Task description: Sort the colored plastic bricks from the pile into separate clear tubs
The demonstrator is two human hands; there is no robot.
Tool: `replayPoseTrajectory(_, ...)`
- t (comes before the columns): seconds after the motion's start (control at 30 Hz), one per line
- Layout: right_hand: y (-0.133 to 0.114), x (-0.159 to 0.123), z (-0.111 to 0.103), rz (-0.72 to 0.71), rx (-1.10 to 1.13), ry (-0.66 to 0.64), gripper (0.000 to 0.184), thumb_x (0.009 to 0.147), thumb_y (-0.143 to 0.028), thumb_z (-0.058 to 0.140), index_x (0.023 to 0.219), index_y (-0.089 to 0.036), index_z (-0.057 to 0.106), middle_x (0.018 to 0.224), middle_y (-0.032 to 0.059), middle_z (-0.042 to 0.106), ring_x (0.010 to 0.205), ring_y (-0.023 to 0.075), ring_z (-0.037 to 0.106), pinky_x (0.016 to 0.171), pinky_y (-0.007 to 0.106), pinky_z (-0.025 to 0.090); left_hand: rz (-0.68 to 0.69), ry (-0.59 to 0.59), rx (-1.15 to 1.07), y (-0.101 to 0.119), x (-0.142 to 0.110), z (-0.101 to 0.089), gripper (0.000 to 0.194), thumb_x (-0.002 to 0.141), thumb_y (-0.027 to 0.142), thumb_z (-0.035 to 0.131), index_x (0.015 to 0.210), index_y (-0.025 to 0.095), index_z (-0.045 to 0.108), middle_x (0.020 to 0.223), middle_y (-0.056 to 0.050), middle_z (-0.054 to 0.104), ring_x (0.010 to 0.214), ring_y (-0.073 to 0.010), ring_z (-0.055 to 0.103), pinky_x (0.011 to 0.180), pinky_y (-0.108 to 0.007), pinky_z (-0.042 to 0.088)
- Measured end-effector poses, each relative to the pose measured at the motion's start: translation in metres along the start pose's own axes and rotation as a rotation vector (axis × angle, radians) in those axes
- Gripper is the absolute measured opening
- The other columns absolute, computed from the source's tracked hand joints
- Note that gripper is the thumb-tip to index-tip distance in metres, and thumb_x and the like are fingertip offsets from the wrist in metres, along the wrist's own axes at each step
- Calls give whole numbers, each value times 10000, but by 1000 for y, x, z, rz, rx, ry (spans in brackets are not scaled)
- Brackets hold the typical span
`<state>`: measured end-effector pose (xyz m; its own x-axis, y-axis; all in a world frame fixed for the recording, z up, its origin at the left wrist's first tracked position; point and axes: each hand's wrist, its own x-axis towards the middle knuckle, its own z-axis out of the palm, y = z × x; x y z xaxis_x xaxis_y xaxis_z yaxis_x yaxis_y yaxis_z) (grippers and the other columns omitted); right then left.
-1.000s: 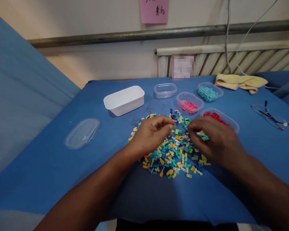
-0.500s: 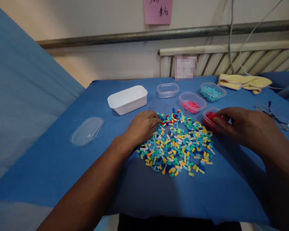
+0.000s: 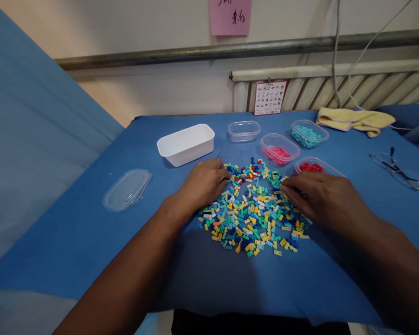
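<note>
A loose pile of small toy building bricks [image 3: 253, 211] in yellow, blue, teal, green, white and red lies on the blue cloth. My left hand [image 3: 208, 179] rests at the pile's upper left edge with curled fingers; what they hold, if anything, is hidden. Over the pile's right side is my right hand [image 3: 316, 193], thumb and fingers pinched together; anything between them is too small to make out. Just behind it stands a clear tub of red bricks [image 3: 311, 166], partly covered by the hand. Farther back are a tub of pink bricks [image 3: 279, 153] and a tub of turquoise bricks [image 3: 306, 136].
A white box [image 3: 186, 148] and a clear tub [image 3: 244, 132] stand behind the pile. Clear lids [image 3: 127, 190] lie at left. Glasses [image 3: 400, 171] and a yellow cloth [image 3: 356, 119] are at right. A picture card [image 3: 270, 97] leans on the radiator [image 3: 310, 83].
My right hand has moved left from the tub of red bricks to the pile, uncovering part of the tub. My left hand has stayed almost in place.
</note>
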<state>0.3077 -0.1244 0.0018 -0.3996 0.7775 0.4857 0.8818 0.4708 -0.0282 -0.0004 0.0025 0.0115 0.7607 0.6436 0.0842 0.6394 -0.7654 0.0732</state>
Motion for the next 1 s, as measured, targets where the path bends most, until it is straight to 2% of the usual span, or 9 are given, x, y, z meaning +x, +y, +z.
replayPoseTrajectory(0.23,-6,1,4,-68,57,-57,215,1125,-320,589,1052,-193,746,877,48,771,795,217,742,682,345,458,-59,-48,-20,-1,-3,-8,173,1010,284,621,960,177,748,1039,-106,719,937,-248,645,863,-384,508)
replayPoseTrajectory(0.37,-7,2,5,-74,82,-69,216,1128,-319,584,1046,-198,743,866,38,762,762,203,730,682,341,465,-62,-6,-1,-2,-4,-8,173,1010,278,601,941,185,729,1013,-95,732,917,-250,656,854,-389,498)
replayPoseTrajectory(0.47,-7,1,6,-78,93,-80,212,1128,-320,584,1055,-200,744,879,39,766,770,201,732,683,343,467,-118,32,-16,-3,-4,-8,117,972,245,628,936,202,731,970,-70,749,891,-246,670,823,-378,496)
replayPoseTrajectory(0.57,-8,1,8,-80,102,-106,215,1132,-322,581,1079,-197,747,916,51,776,788,202,733,689,347,463,-128,60,-70,-1,-3,-5,126,963,197,627,1010,211,743,995,-55,768,922,-241,691,817,-363,510)
replayPoseTrajectory(0.73,-13,2,9,-106,111,-134,250,1145,-336,561,1049,-203,749,873,46,760,764,201,710,682,349,448,23,66,-104,10,0,5,281,1076,238,545,1231,201,776,1138,-97,758,1100,-254,700,956,-375,547)
replayPoseTrajectory(0.87,-17,4,10,-121,132,-175,284,1157,-341,538,1033,-207,755,863,44,760,781,202,722,688,349,450,30,-1,-65,15,4,6,321,1092,252,521,1254,221,797,1109,-105,738,1073,-262,693,925,-381,558)
replayPoseTrajectory(1.0,-18,3,11,-121,136,-184,288,1158,-345,541,1041,-201,762,870,54,765,810,210,738,707,351,478,-18,-11,-78,13,4,3,271,1071,249,537,1116,184,796,1073,-115,735,1046,-266,688,921,-390,549)
